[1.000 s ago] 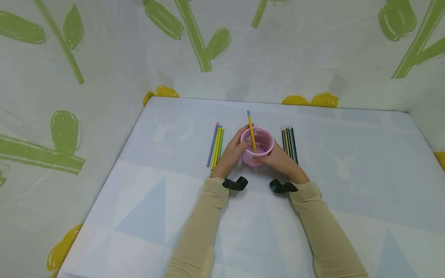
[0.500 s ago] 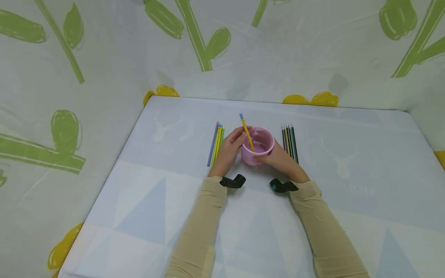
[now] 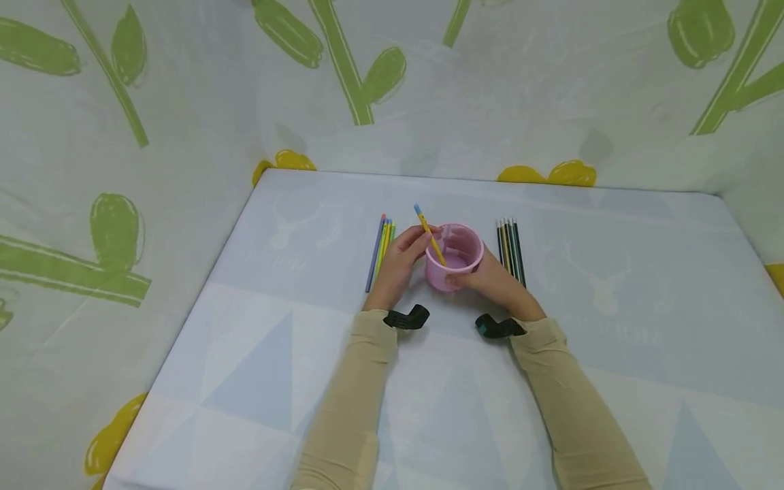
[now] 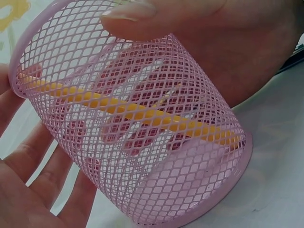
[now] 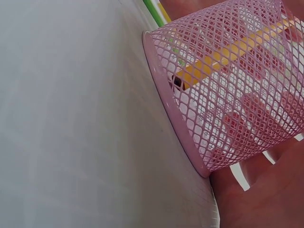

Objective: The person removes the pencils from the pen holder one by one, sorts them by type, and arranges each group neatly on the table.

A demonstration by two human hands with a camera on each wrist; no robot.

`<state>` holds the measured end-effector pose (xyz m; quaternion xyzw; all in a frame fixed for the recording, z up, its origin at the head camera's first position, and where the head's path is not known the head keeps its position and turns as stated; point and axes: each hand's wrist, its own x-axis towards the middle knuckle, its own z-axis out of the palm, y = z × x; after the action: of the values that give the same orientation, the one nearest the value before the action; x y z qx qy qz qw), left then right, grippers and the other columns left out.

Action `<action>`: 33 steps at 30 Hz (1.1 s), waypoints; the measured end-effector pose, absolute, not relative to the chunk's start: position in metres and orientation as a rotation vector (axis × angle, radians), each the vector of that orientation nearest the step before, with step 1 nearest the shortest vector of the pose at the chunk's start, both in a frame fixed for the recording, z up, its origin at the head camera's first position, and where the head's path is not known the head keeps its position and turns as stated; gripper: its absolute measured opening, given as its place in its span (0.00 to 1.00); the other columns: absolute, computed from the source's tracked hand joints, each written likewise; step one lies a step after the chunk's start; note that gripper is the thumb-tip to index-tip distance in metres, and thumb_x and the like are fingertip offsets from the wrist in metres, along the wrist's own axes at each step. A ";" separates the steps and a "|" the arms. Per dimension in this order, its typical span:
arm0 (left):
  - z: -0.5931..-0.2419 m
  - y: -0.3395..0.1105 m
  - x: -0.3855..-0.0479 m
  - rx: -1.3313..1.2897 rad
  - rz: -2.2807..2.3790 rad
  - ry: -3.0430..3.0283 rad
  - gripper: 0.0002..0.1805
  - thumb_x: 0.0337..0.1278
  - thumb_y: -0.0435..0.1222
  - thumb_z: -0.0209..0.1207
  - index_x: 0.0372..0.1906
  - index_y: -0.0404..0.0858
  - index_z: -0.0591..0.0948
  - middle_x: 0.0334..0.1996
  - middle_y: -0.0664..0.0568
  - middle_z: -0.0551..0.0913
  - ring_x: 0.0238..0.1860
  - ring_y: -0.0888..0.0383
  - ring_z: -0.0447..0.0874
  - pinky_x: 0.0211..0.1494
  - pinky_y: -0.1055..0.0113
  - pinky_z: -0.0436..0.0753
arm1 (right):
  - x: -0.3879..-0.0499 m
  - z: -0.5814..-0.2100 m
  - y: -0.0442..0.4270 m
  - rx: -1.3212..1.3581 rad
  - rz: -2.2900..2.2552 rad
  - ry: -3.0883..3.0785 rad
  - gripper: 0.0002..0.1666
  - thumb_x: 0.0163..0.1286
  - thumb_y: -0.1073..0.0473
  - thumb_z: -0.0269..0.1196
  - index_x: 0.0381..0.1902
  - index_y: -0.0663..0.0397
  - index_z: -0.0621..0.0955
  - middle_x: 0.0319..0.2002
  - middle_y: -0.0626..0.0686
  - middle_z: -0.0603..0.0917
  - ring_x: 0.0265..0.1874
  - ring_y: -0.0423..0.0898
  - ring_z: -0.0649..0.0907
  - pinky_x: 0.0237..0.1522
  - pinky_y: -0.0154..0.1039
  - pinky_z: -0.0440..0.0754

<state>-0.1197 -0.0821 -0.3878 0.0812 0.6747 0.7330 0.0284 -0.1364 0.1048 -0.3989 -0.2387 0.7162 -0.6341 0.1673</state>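
A pink mesh pencil cup (image 3: 444, 277) stands between my hands, and its base seems to meet the table in the right wrist view. One yellow pencil (image 3: 437, 248) with a blue end leans left inside it, its dark lower end (image 5: 178, 82) near the cup's bottom. My left hand (image 3: 395, 269) is at the cup's left rim, thumb and forefinger at the pencil's upper part; the exact contact is small to see. In the left wrist view its other fingers (image 4: 42, 173) spread loosely beside the mesh. My right hand (image 3: 497, 282) grips the cup's right side, thumb on the near wall.
Several coloured pencils (image 3: 376, 255), purple, yellow and green, lie left of the cup, partly behind my left hand. Several darker pencils (image 3: 512, 252) lie to its right. A pale patterned cloth covers the table (image 3: 612, 354); a leaf-printed wall sheet (image 3: 465, 116) rises behind.
My left hand has drawn slightly left, its thumb coming out of the cup to the pencil. The pencil has tipped from nearly upright to leaning left. My right hand and the cup barely moved.
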 end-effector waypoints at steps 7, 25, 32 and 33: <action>-0.389 -0.084 -0.118 0.242 2.286 2.040 0.19 0.62 0.45 0.49 0.50 0.36 0.75 0.51 0.49 0.76 0.56 0.62 0.68 0.58 0.66 0.67 | -0.135 -0.399 0.105 -0.656 -1.784 2.050 0.48 0.49 0.64 0.68 0.64 0.47 0.55 0.60 0.54 0.63 0.61 0.52 0.60 0.59 0.53 0.61; -0.401 -0.082 -0.125 0.231 2.387 2.000 0.18 0.60 0.47 0.50 0.47 0.39 0.76 0.51 0.53 0.76 0.57 0.61 0.67 0.58 0.65 0.67 | -0.135 -0.398 0.105 -0.639 -1.781 2.056 0.49 0.49 0.63 0.69 0.64 0.47 0.55 0.61 0.53 0.63 0.61 0.51 0.61 0.59 0.52 0.61; -0.386 -0.081 -0.117 0.257 2.356 2.032 0.18 0.63 0.43 0.47 0.50 0.36 0.74 0.52 0.53 0.75 0.57 0.62 0.67 0.58 0.65 0.67 | -0.136 -0.399 0.105 -0.652 -1.794 2.046 0.48 0.49 0.64 0.68 0.64 0.47 0.56 0.61 0.55 0.63 0.61 0.52 0.61 0.58 0.52 0.61; -0.386 -0.081 -0.117 0.259 2.358 2.030 0.18 0.63 0.43 0.47 0.50 0.35 0.74 0.52 0.52 0.75 0.57 0.62 0.67 0.58 0.65 0.67 | -0.136 -0.400 0.105 -0.655 -1.798 2.043 0.48 0.49 0.64 0.68 0.64 0.47 0.56 0.61 0.55 0.63 0.61 0.52 0.61 0.58 0.53 0.61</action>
<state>-0.1167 -0.0813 -0.3855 0.0830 0.6502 0.7552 0.0097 -0.1359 0.1053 -0.3996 -0.2307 0.7191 -0.6331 0.1702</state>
